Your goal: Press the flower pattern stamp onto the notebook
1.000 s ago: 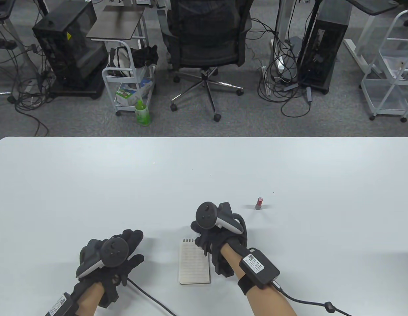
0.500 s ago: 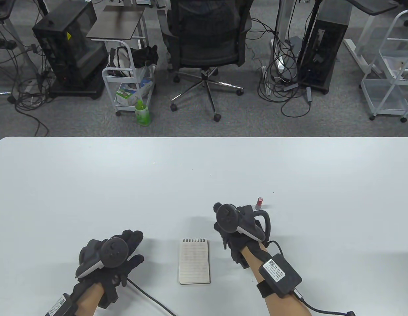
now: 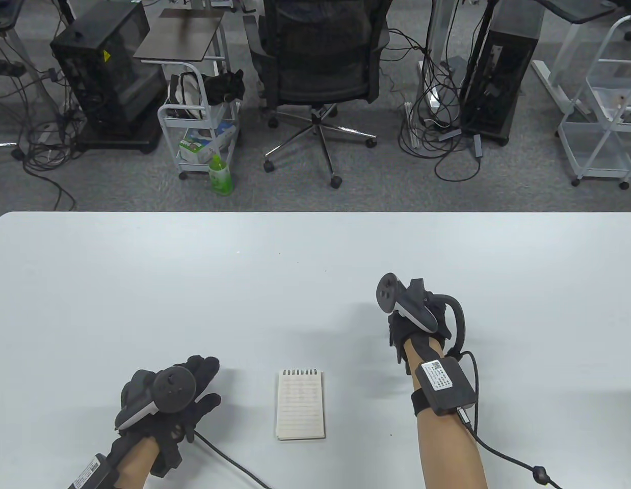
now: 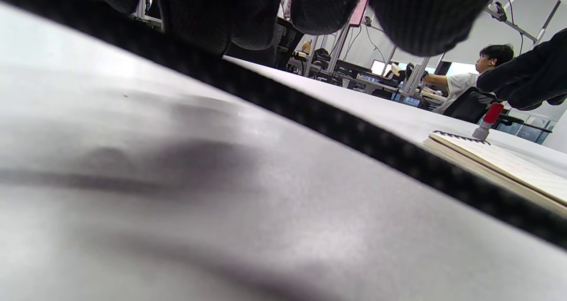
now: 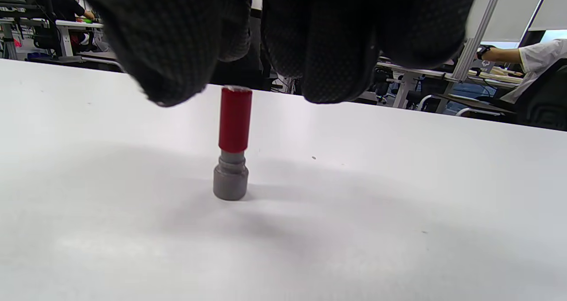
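The small spiral notebook [image 3: 300, 405] lies open on the white table [image 3: 193, 280], near the front, between my hands. The stamp [image 5: 232, 146] stands upright on the table, with a red handle and a grey base. In the table view my right hand [image 3: 403, 326] hides it. In the right wrist view my gloved fingers [image 5: 177, 48] hang just above the red top, spread to both sides and not gripping it. My left hand [image 3: 206, 382] rests flat on the table left of the notebook, holding nothing. The left wrist view shows the notebook [image 4: 500, 163] with the stamp [image 4: 487, 121] beyond it.
A black cable [image 3: 229, 458] runs from my left wrist along the table's front. Another cable [image 3: 499, 453] trails from my right wrist. Beyond the table's far edge stand an office chair [image 3: 320, 56], carts and computer towers.
My right hand has left the notebook's top right corner and moved right and away from me, over the stamp. The left hand and the notebook have stayed put.
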A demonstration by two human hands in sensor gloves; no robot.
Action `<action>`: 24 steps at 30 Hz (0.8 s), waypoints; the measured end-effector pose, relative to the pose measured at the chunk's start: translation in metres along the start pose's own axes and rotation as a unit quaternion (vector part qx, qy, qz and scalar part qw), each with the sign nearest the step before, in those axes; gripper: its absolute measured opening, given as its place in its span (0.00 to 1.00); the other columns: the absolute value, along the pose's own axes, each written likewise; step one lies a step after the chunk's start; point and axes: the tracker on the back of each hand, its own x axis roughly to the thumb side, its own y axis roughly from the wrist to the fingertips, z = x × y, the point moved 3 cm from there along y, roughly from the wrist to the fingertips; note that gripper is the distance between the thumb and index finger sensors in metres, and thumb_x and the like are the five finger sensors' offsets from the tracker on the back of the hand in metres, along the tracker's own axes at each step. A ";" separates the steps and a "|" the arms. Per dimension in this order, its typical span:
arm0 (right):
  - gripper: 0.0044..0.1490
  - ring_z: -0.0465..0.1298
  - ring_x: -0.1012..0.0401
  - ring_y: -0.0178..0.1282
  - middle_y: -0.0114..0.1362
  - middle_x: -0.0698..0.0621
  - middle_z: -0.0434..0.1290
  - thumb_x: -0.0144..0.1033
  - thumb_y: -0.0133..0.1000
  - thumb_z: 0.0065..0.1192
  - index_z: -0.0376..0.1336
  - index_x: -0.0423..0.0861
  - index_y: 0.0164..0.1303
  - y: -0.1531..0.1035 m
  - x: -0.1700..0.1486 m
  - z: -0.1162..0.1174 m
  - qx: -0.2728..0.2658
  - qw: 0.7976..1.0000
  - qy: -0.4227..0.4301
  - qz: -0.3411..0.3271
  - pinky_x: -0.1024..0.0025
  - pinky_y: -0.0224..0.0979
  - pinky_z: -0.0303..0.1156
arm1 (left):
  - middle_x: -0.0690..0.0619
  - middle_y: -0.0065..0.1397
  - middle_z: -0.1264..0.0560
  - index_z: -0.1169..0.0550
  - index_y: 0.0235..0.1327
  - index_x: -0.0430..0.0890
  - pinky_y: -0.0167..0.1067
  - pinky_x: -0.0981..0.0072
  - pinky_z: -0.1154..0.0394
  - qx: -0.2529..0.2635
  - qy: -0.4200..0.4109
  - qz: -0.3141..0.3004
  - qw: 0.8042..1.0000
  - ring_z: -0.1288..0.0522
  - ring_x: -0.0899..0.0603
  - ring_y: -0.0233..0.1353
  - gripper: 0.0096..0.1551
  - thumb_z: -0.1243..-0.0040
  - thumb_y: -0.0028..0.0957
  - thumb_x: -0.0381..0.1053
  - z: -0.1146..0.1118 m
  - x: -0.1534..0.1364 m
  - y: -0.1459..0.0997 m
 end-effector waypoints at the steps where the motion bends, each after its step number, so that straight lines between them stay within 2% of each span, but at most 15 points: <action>1: 0.42 0.74 0.42 0.65 0.76 0.39 0.61 0.40 0.46 0.73 0.60 0.55 0.72 0.001 0.000 0.002 0.002 1.000 -0.002 0.002 0.44 0.63 0.69 | 0.40 0.80 0.40 0.39 0.75 0.50 0.66 0.25 0.44 0.000 0.000 0.000 1.000 0.35 0.29 0.76 0.44 0.45 0.45 0.64 0.000 0.000 0.000; 9: 0.35 0.79 0.45 0.59 0.69 0.41 0.69 0.37 0.46 0.72 0.65 0.55 0.67 0.007 0.004 0.010 -0.008 1.000 -0.016 0.005 0.46 0.60 0.72 | 0.40 0.80 0.40 0.39 0.75 0.50 0.66 0.25 0.44 0.001 0.003 -0.005 1.000 0.36 0.29 0.76 0.44 0.45 0.45 0.64 0.001 0.000 0.000; 12: 0.30 0.82 0.47 0.53 0.63 0.43 0.75 0.35 0.46 0.71 0.70 0.53 0.62 0.008 0.005 0.010 -0.025 1.000 -0.018 0.005 0.48 0.57 0.74 | 0.40 0.80 0.40 0.39 0.75 0.50 0.66 0.25 0.44 0.003 0.002 -0.005 1.000 0.36 0.29 0.76 0.44 0.45 0.45 0.64 0.002 -0.001 0.000; 17: 0.29 0.84 0.50 0.47 0.58 0.42 0.78 0.35 0.45 0.73 0.72 0.51 0.59 0.004 0.005 0.008 -0.037 0.999 -0.027 0.000 0.50 0.53 0.76 | 0.40 0.80 0.40 0.39 0.75 0.50 0.66 0.25 0.43 0.001 0.005 -0.006 1.000 0.35 0.29 0.76 0.44 0.45 0.45 0.64 0.001 0.000 0.000; 21: 0.29 0.85 0.51 0.44 0.56 0.42 0.78 0.36 0.45 0.73 0.72 0.49 0.58 -0.009 0.005 -0.006 -0.064 0.998 0.001 -0.022 0.51 0.51 0.77 | 0.40 0.80 0.40 0.39 0.75 0.50 0.66 0.25 0.43 -0.001 0.007 -0.008 1.000 0.35 0.29 0.76 0.44 0.45 0.45 0.64 0.000 0.000 0.001; 24: 0.29 0.85 0.51 0.44 0.56 0.41 0.79 0.36 0.44 0.73 0.72 0.49 0.58 -0.028 0.008 -0.023 -0.095 0.991 0.072 -0.052 0.52 0.50 0.78 | 0.40 0.80 0.40 0.39 0.75 0.50 0.66 0.25 0.43 -0.002 0.006 -0.007 1.000 0.35 0.29 0.76 0.44 0.45 0.45 0.64 0.000 0.000 0.000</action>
